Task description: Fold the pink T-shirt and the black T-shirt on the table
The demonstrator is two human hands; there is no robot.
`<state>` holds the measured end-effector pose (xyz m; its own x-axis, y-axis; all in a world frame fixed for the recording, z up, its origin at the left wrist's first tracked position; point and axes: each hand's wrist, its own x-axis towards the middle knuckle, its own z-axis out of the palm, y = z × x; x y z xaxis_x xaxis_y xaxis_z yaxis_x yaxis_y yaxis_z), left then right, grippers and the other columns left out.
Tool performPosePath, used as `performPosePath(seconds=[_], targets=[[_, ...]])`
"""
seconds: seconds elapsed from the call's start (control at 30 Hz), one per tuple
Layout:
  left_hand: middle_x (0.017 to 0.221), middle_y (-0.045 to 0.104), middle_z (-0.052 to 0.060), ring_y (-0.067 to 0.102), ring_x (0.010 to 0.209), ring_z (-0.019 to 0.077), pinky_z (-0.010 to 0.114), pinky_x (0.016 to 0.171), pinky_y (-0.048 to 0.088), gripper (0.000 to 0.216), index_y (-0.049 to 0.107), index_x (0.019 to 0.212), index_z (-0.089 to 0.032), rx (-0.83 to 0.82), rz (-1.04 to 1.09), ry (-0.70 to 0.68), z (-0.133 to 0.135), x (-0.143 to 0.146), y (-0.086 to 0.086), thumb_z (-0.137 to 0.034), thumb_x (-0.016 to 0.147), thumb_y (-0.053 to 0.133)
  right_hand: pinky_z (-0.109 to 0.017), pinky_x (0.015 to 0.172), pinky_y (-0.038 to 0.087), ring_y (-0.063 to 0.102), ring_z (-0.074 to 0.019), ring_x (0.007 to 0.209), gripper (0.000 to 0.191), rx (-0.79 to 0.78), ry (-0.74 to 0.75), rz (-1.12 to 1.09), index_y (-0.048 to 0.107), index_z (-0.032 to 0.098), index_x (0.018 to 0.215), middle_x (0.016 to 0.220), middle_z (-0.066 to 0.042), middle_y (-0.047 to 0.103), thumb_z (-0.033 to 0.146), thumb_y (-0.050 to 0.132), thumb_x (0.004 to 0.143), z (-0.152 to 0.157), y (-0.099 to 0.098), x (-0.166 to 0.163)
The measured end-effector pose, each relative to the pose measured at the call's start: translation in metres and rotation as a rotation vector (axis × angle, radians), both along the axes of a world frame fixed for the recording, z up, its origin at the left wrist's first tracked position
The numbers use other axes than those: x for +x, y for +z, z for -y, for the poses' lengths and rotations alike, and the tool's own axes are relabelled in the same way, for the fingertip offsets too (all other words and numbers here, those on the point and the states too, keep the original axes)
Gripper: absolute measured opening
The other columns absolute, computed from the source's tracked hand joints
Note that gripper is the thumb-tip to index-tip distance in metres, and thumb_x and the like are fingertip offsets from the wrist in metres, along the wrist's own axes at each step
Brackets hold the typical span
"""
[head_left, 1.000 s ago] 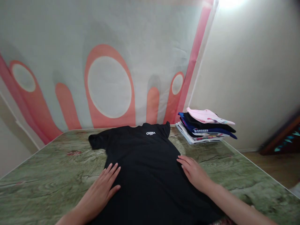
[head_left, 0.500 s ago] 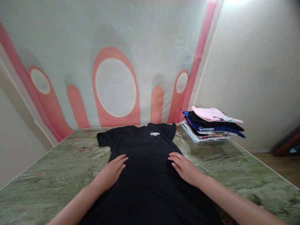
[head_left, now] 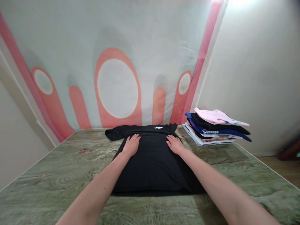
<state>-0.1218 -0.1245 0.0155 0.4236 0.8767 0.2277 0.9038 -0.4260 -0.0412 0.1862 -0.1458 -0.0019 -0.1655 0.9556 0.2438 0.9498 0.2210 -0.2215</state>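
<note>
A black T-shirt with white "CHINA" lettering on its chest lies front side up before me, collar end toward the wall and hem toward me. My left hand rests flat on the shirt's left upper part, fingers stretched forward. On the opposite side, my right hand lies palm down near the shirt's right edge, fingers extended. Neither hand grips the cloth. The left sleeve spreads out to the side; the right sleeve is partly bunched by the collar end.
A stack of folded clothes, pink on top, sits at the table's back right. The wood-patterned table meets a wall hanging with pink and orange shapes at the back. A plain wall stands to the right.
Both hands have moved forward, away from me, over the shirt. The shirt has shifted toward the wall; its chest has bunched up and its hem now shows on the table.
</note>
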Motion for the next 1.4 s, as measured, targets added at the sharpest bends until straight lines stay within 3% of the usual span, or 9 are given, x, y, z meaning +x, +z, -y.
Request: performPosePath(seconds=[0.17,0.27,0.4,0.53,0.67,0.9,1.03,1.23,1.4], targets=[[0.148,0.037,0.005,0.029,0.138,0.0194,0.043,0.112,0.023,0.047,0.036,0.142,-0.026,-0.025,0.047,-0.161,0.075,-0.026,-0.017,-0.040,0.097,0.032,-0.044,0.106,0.033,0.039,-0.0226,0.130,0.037,0.098,0.209,-0.024,0.053,0.024,0.128,0.140,-0.007,0.046,0.032,0.041,0.094,0.080,-0.011,0.013],[0.151,0.031,0.003,0.027,0.139,0.0203,0.044,0.113,0.022,0.051,0.029,0.145,-0.029,-0.080,0.033,-0.170,0.125,-0.060,-0.016,-0.043,0.097,0.033,-0.048,0.108,0.031,0.039,-0.0222,0.131,0.041,0.069,0.314,-0.031,0.046,0.028,0.134,0.141,-0.006,0.045,0.035,0.041,0.095,0.137,-0.013,0.030],[0.152,0.028,0.002,0.027,0.138,0.0219,0.046,0.112,0.024,0.056,0.022,0.147,-0.031,-0.091,0.016,-0.126,0.176,-0.095,-0.010,-0.043,0.095,0.038,-0.050,0.108,0.033,0.040,-0.0223,0.131,0.043,0.029,0.319,-0.018,0.041,0.030,0.138,0.143,-0.005,0.044,0.031,0.041,0.095,0.183,-0.008,0.053],[0.148,0.037,0.001,0.042,0.131,0.0243,0.042,0.105,0.039,0.057,0.032,0.144,-0.033,-0.046,0.045,-0.037,0.217,-0.124,-0.009,-0.045,0.090,0.046,-0.050,0.105,0.039,0.047,-0.0230,0.125,0.036,0.031,0.310,-0.039,0.053,0.033,0.127,0.135,-0.003,0.052,0.028,0.045,0.093,0.219,0.004,0.060],[0.137,0.052,-0.002,0.055,0.119,0.0253,0.039,0.096,0.049,0.048,0.050,0.131,-0.040,-0.059,0.071,0.005,0.250,-0.149,-0.004,-0.050,0.084,0.053,-0.045,0.101,0.045,0.047,-0.0253,0.125,0.040,-0.082,0.482,-0.025,0.054,0.035,0.126,0.135,-0.003,0.052,0.037,0.058,0.086,0.252,0.013,0.060],[0.115,0.066,0.000,0.062,0.106,0.0231,0.032,0.093,0.050,0.028,0.068,0.103,-0.035,-0.131,0.156,-0.001,0.255,-0.149,0.010,-0.047,0.087,0.049,-0.038,0.092,0.051,0.059,-0.0211,0.106,0.026,-0.032,0.374,-0.124,0.063,0.032,0.108,0.110,-0.004,0.064,0.021,0.049,0.089,0.250,-0.008,0.081],[0.094,0.070,0.003,0.065,0.090,0.0214,0.028,0.080,0.052,0.027,0.069,0.089,-0.029,-0.280,0.239,-0.026,0.252,-0.141,0.026,-0.041,0.088,0.046,-0.035,0.086,0.053,0.062,-0.0213,0.098,0.024,-0.037,0.330,-0.165,0.063,0.032,0.106,0.103,-0.004,0.065,0.022,0.052,0.087,0.248,-0.006,0.099],[0.081,0.069,0.000,0.062,0.076,0.0181,0.024,0.070,0.049,0.020,0.067,0.080,-0.028,-0.606,0.258,-0.089,0.258,-0.139,0.049,-0.032,0.084,0.047,-0.027,0.071,0.054,0.064,-0.0179,0.081,0.017,-0.265,0.350,-0.181,0.064,0.030,0.089,0.087,-0.002,0.065,0.017,0.055,0.081,0.257,0.013,0.111],[0.090,0.071,-0.006,0.062,0.075,0.0147,0.021,0.068,0.049,0.022,0.067,0.099,-0.037,-0.708,0.258,-0.131,0.254,-0.134,0.070,-0.033,0.085,0.051,-0.025,0.065,0.052,0.063,-0.0156,0.072,0.010,-0.390,0.388,-0.198,0.066,0.028,0.085,0.081,-0.001,0.066,0.024,0.057,0.083,0.245,0.050,0.096]])
